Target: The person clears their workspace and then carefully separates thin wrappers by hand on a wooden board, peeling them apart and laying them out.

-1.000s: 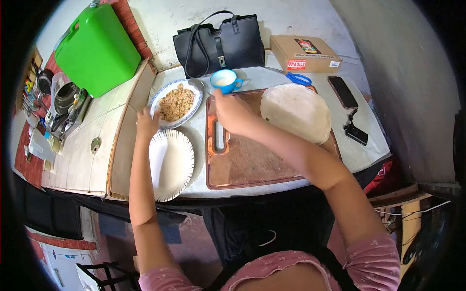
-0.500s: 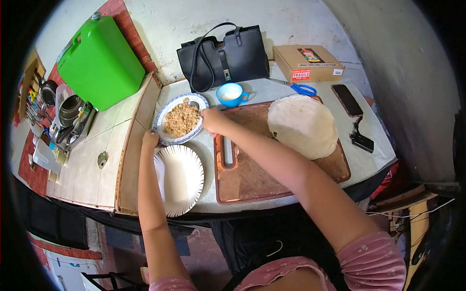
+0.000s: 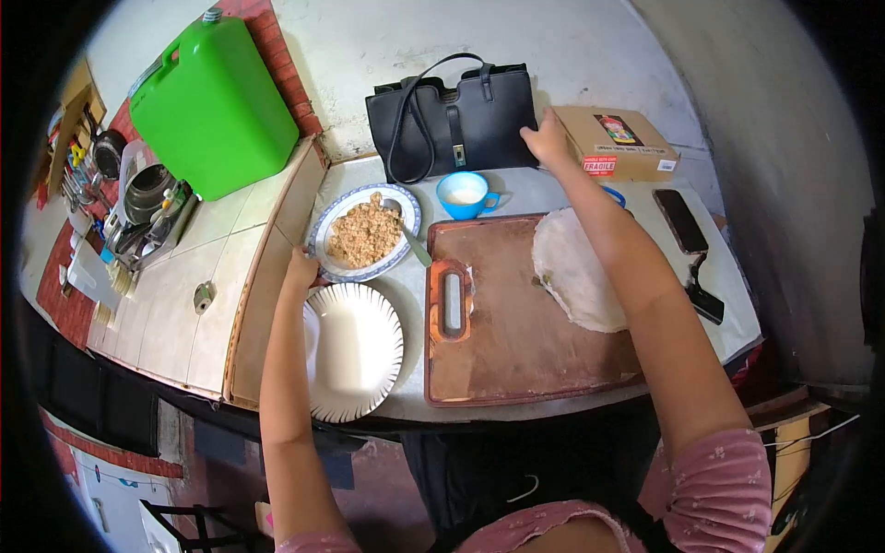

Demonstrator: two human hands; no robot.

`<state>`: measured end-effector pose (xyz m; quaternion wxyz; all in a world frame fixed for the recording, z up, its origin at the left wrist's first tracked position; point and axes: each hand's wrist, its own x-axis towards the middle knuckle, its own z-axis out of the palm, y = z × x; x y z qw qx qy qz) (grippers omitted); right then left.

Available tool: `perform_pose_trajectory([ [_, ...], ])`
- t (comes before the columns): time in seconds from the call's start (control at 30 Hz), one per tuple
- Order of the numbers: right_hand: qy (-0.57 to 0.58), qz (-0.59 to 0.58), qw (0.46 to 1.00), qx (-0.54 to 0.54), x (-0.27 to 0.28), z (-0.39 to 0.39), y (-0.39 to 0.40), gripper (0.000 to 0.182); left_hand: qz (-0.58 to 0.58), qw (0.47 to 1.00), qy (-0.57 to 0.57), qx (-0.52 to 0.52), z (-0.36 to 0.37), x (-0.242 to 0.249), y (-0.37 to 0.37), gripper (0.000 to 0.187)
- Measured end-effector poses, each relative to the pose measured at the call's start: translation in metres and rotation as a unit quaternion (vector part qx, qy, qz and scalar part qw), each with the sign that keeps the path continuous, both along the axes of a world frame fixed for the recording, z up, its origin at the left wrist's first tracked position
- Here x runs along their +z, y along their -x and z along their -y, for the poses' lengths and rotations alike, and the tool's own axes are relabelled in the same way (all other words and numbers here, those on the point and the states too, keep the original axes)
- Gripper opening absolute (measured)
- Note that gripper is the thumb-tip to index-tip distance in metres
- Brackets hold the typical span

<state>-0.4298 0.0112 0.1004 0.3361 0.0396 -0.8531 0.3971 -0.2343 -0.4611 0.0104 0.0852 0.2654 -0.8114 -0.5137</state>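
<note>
My left hand (image 3: 302, 269) grips the lower left rim of an oval blue-patterned plate (image 3: 412, 210), which holds a crumbly tan filling (image 3: 364, 236) and a spoon (image 3: 406, 226). My right hand (image 3: 548, 143) reaches between the black handbag (image 3: 498, 115) and the cardboard box (image 3: 636, 166); its thumb and forefinger are apart, with nothing visible between them. Under my right forearm, a stack of thin round wrappers (image 3: 576, 276) lies on the brown cutting board (image 3: 516, 355), partly hidden by the arm.
A blue cup (image 3: 466, 208) with white contents stands behind the board. The white fluted paper plate (image 3: 364, 355) is near the front edge. A phone (image 3: 679, 221) and a small black device (image 3: 705, 304) lie at right. A green jerrycan (image 3: 217, 111) stands on the tiled ledge.
My right hand has left the oval plate and moved right and away, to between the handbag and the box. My left hand stays at the plate's rim. The camera view has shifted.
</note>
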Motion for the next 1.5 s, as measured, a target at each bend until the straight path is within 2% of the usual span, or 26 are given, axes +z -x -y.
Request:
perform_pose_trajectory([
  [0.13, 0.015, 0.132, 0.99, 0.054, -0.018, -0.003, 0.005, 0.075, -0.022, 0.999, -0.007, 0.026, -0.008, -0.002, 0.0, 0.046],
  [0.2, 0.016, 0.022, 0.999, 0.027, -0.042, 0.007, 0.001, 0.073, -0.036, 0.998, -0.039, 0.024, -0.01, -0.005, 0.001, 0.047],
  [0.27, -0.045, 0.019, 0.994, 0.096, -0.039, 0.005, -0.032, 0.068, -0.053, 0.998, -0.031, 0.028, 0.0, -0.015, 0.003, 0.047],
  [0.3, -0.075, 0.018, 0.988, 0.132, -0.034, 0.003, -0.051, 0.067, -0.042, 0.997, -0.054, 0.024, -0.009, -0.005, -0.002, 0.046],
  [0.33, -0.166, 0.085, 0.969, 0.162, -0.027, -0.003, -0.066, 0.066, -0.053, 0.997, -0.055, 0.023, -0.007, -0.007, 0.0, 0.045],
  [0.4, -0.34, 0.217, 0.889, 0.216, -0.019, -0.024, -0.093, 0.065, -0.074, 0.995, -0.06, 0.021, 0.001, -0.016, 0.004, 0.042],
  [0.5, -0.32, 0.291, 0.845, 0.315, -0.03, -0.038, -0.118, 0.072, -0.052, 0.996, -0.07, 0.02, -0.009, -0.003, -0.002, 0.042],
  [0.6, -0.345, 0.167, 0.874, 0.3, -0.047, -0.044, -0.13, 0.078, -0.058, 0.995, -0.08, 0.021, -0.011, -0.004, -0.002, 0.043],
  [0.67, -0.343, 0.166, 0.872, 0.308, -0.047, -0.044, -0.141, 0.077, -0.073, 0.993, -0.095, 0.019, -0.003, -0.01, 0.0, 0.043],
  [0.8, -0.357, 0.166, 0.87, 0.296, -0.044, -0.038, -0.144, 0.078, -0.031, 0.998, -0.061, 0.016, -0.008, -0.002, -0.004, 0.044],
  [0.9, -0.229, 0.159, 0.911, 0.303, -0.009, -0.031, -0.108, 0.078, -0.047, 0.996, -0.07, 0.033, -0.013, -0.001, -0.002, 0.047],
  [0.97, -0.029, 0.106, 0.967, 0.23, 0.014, -0.023, -0.06, 0.087, -0.045, 0.997, -0.061, 0.022, -0.011, -0.003, -0.003, 0.046],
  [1.03, 0.121, 0.014, 0.982, 0.145, 0.01, -0.026, 0.038, 0.096, -0.053, 0.995, -0.079, 0.015, -0.011, -0.008, -0.005, 0.044],
  [1.07, 0.159, 0.023, 0.981, 0.109, 0.024, -0.022, 0.054, 0.102, -0.062, 0.994, -0.088, 0.017, -0.01, -0.008, -0.005, 0.044],
  [1.13, 0.309, 0.154, 0.892, 0.293, 0.051, -0.003, 0.067, 0.098, -0.046, 0.998, -0.035, 0.019, -0.005, -0.014, -0.002, 0.041],
  [1.17, 0.326, 0.194, 0.884, 0.273, 0.046, 0.001, 0.063, 0.076, -0.047, 0.998, -0.037, 0.025, 0.0, -0.016, -0.002, 0.041],
  [1.27, 0.252, 0.002, 0.956, 0.151, 0.014, 0.022, 0.118, 0.052, -0.037, 0.997, -0.055, 0.032, -0.018, -0.003, -0.008, 0.042],
  [1.3, 0.17, -0.017, 0.984, 0.047, 0.034, 0.029, 0.081, 0.041, -0.033, 0.997, -0.063, 0.033, -0.023, 0.004, -0.011, 0.043],
  [1.43, 0.123, -0.036, 0.991, -0.037, 0.07, 0.046, 0.071, 0.042, -0.063, 0.996, -0.038, 0.044, -0.028, 0.004, -0.011, 0.04],
  [1.5, 0.132, -0.127, 0.983, -0.023, 0.104, 0.056, 0.076, 0.045, -0.068, 0.997, 0.017, 0.018, -0.006, -0.019, -0.003, 0.04],
])
